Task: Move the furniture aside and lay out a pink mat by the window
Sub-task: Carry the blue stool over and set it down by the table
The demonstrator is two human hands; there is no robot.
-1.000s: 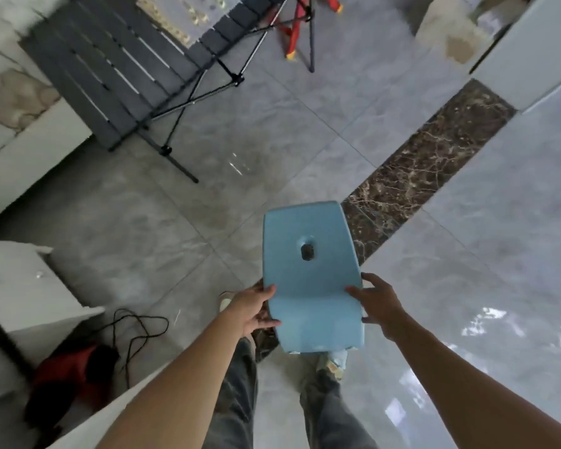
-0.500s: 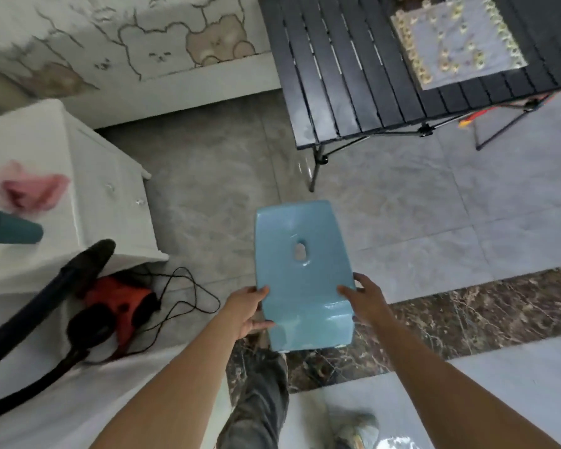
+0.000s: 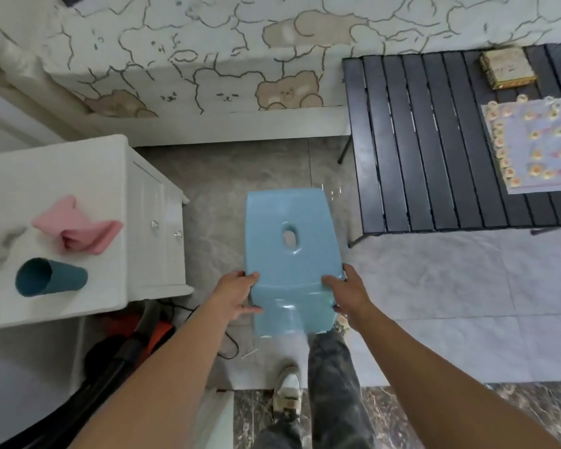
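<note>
- Grey marble-look floor tiles [image 3: 434, 303] run up to a wall papered with cartoon bears [image 3: 285, 92]; no readable writing on it.
- I hold a light blue plastic stool [image 3: 289, 254] in front of me, its seat with the oval hole facing up, above the floor between the white cabinet [image 3: 88, 176] and the black slatted table [image 3: 434, 140].
- My left hand [image 3: 237, 294] clamps the stool's near left edge, thumb on top, fingers curled under.
- My right hand [image 3: 350, 294] grips the near right edge the same way.
- On the cabinet lie a folded pink cloth [image 3: 78, 230] and a teal cup [image 3: 49, 277] on its side.
- On the table sit a board with small round pieces [image 3: 535, 144] and a box [image 3: 506, 68]; its print is too blurred to read.
</note>
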